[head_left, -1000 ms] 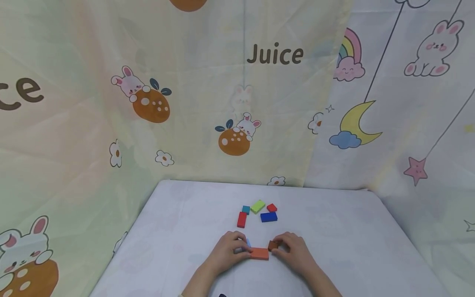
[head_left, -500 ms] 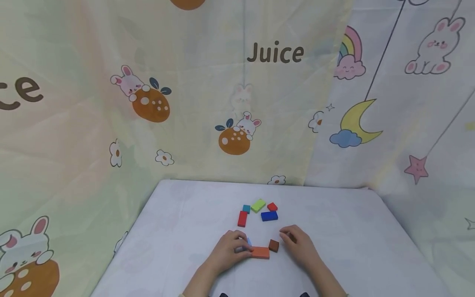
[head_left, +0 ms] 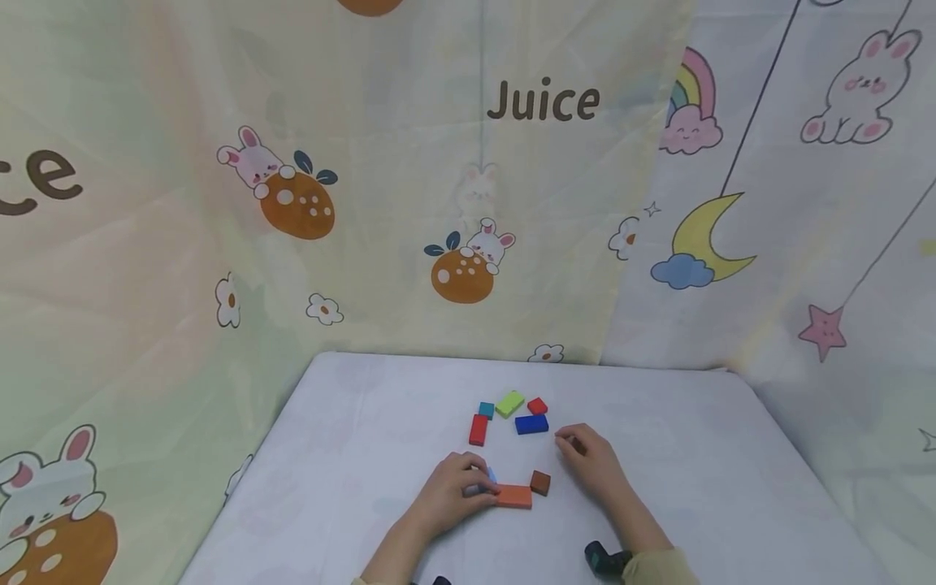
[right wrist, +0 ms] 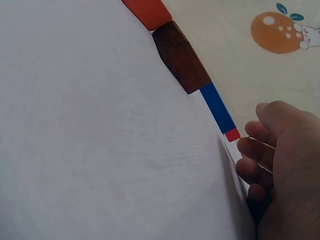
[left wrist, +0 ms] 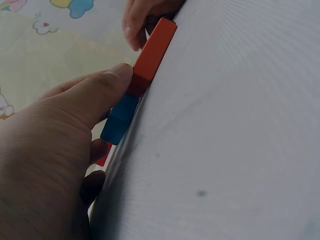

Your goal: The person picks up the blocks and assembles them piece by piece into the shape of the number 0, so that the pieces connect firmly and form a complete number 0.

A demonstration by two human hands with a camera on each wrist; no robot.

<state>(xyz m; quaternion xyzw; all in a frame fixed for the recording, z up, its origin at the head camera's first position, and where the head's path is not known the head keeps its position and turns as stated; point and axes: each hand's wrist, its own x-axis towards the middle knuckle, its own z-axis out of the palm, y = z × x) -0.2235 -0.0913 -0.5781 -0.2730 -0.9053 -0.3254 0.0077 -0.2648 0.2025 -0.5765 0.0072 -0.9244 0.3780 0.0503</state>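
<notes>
My left hand (head_left: 453, 491) holds a blue block (left wrist: 120, 120) between thumb and curled fingers, partly hidden by the hand in the head view. Its thumb tip also touches the near end of an orange rectangular block (head_left: 514, 496) lying flat against the blue one. At the orange block's right end, a brown block (head_left: 540, 483) sits turned at an angle, corner close to it. To the right and beyond the brown block, my right hand (head_left: 591, 459) hovers near the table with fingers loosely bent and nothing visible in them.
Farther back lie a red rectangular block (head_left: 478, 430), a teal block (head_left: 486, 410), a lime green block (head_left: 509, 404), a small red block (head_left: 537, 405) and a dark blue block (head_left: 531, 424). Patterned cloth (head_left: 380, 179) hangs behind the white-covered table (head_left: 351, 455).
My right hand has let go of the brown block and moved away to the right and farther back. The brown block stays beside the orange one. My left hand has kept its place.
</notes>
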